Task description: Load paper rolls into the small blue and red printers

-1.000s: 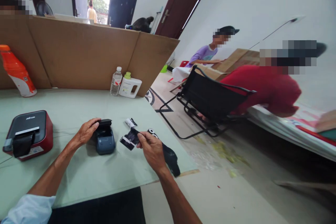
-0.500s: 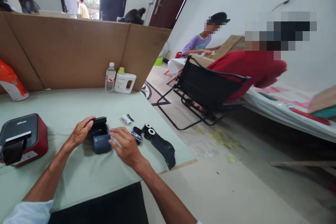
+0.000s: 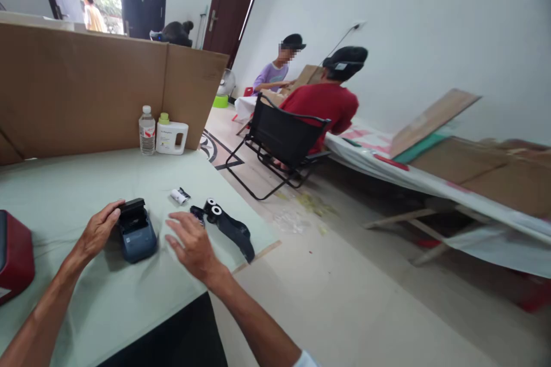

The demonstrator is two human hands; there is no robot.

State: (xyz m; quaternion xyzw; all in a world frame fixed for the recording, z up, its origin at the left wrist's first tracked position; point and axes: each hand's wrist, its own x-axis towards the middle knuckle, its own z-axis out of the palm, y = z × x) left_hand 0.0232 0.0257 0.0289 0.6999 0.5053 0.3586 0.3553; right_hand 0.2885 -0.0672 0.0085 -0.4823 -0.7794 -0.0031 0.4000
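The left hand [image 3: 95, 231], fingers curled on the raised lid [image 3: 132, 205] of the dark-blue device [image 3: 139, 242] at the frame's lower left, should brace it gently; the right hand [image 3: 190, 241], fingers half-spread, is empty.

Our bare left hand [image 3: 97, 231] has the raised black lid [image 3: 133, 205] of a compact dark-blue plastic device [image 3: 139, 239] by its edge, and our bare right hand [image 3: 192, 245] hovers, fingers spread, over the pale-green table [image 3: 97, 178] just beside that device! Near it we spot a long black strip [image 3: 236, 231] with two white-cored rolls [image 3: 216, 211] at one end.
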